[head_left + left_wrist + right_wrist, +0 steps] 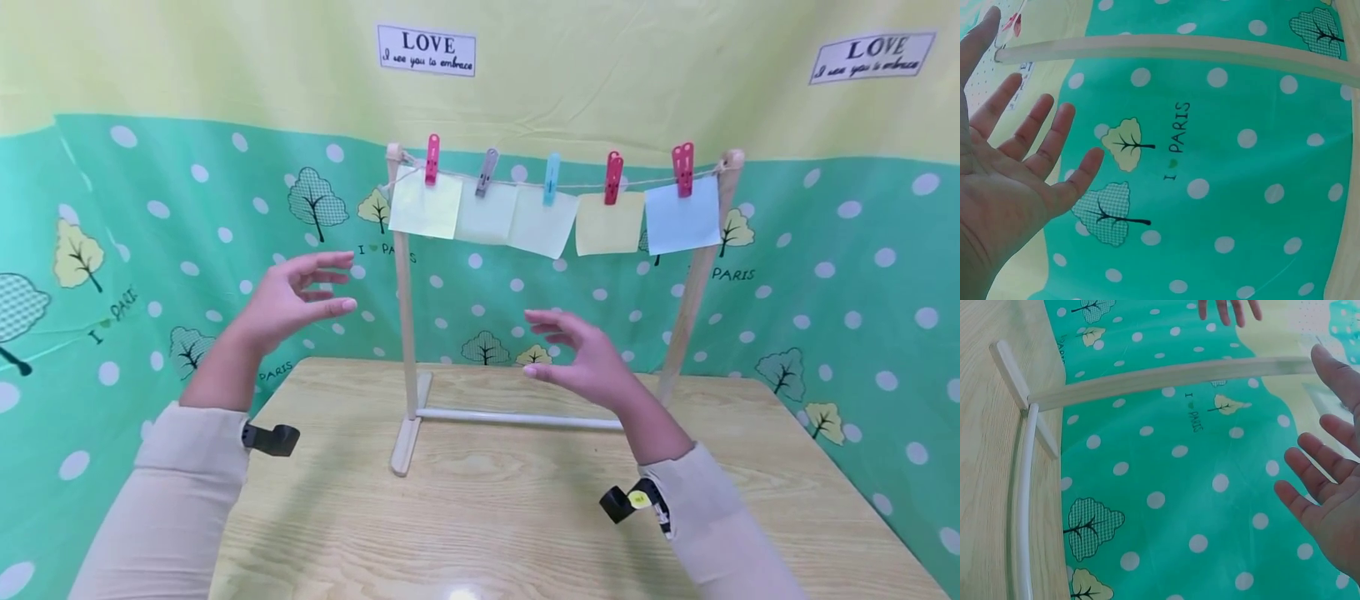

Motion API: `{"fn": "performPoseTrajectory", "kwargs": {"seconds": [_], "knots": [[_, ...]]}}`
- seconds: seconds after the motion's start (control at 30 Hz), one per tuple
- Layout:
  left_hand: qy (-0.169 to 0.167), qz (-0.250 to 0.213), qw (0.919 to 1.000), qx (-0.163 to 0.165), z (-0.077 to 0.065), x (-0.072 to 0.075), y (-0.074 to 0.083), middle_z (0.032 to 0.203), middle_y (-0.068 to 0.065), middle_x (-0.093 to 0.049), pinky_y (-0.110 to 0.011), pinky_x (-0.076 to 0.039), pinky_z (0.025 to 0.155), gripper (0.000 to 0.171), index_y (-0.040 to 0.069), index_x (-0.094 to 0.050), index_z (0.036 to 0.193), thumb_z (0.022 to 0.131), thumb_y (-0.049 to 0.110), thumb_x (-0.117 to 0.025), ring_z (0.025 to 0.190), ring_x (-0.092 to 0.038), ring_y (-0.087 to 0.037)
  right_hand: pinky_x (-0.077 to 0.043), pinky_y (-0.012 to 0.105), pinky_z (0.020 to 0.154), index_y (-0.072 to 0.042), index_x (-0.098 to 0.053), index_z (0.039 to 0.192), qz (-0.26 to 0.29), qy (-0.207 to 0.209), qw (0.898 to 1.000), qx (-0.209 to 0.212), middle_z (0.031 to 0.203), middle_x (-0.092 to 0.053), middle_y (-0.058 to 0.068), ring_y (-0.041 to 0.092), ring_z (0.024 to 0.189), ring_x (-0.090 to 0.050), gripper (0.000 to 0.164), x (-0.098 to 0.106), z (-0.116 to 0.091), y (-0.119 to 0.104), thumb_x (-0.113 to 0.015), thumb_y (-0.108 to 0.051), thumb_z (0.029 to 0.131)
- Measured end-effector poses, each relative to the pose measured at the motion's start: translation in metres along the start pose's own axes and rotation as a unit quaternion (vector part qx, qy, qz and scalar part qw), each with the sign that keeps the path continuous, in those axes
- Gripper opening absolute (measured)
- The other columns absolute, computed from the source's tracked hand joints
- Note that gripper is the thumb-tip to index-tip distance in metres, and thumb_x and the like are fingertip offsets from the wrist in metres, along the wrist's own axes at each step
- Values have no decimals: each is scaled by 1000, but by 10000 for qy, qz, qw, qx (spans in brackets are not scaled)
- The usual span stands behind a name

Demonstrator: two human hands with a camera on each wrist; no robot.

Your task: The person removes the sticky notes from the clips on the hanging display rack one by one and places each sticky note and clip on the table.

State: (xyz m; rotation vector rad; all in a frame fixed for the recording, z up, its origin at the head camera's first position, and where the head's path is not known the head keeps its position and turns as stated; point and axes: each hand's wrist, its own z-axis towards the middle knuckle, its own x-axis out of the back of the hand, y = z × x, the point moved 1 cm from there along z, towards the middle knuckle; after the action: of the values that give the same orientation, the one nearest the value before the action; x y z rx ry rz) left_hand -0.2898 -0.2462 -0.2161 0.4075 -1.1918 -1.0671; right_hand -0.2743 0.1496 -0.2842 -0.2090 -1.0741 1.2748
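My left hand (288, 300) is in the air left of the wooden stand's left post (406, 317), fingers apart and holding nothing. The right hand (581, 354) hovers in front of the stand, below the hung papers, also with relaxed fingers. Between the posts runs a string (510, 182). On it hang a pale yellow-green paper (425, 204) under a red clothespin (432, 160), two pale green papers under a grey clothespin (487, 172) and a light blue clothespin (552, 178), a yellow paper (610, 227) and a blue paper (682, 218), the last two under red clothespins.
The stand rests on a wood-grain table (480, 508), with a white crossbar (517, 417) low between its posts and a flat left foot (407, 442). Behind it hangs a green and yellow curtain (825, 208) with dots and trees.
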Motion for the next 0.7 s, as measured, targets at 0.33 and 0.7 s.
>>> {"fn": "performPoseTrajectory", "kwargs": {"seconds": [0.33,0.7], "knots": [[98,-294,9993,-228,11,2,14,136,-2,-54,-21,-53,84,58,17,-52,141,88,18,-75,118,-55,-15,-48,41,99,-4,-55,134,97,17,9995,294,130,-60,4,20,113,-59,59,-11,18,-10,-80,-15,82],[103,-288,9990,-326,28,6,33,137,-1,-53,-21,-53,84,60,20,-52,141,86,22,-77,125,-50,-22,-50,38,97,-6,-59,131,465,155,9981,360,122,-63,4,22,108,-60,51,-21,41,-23,-78,-16,85]]}}
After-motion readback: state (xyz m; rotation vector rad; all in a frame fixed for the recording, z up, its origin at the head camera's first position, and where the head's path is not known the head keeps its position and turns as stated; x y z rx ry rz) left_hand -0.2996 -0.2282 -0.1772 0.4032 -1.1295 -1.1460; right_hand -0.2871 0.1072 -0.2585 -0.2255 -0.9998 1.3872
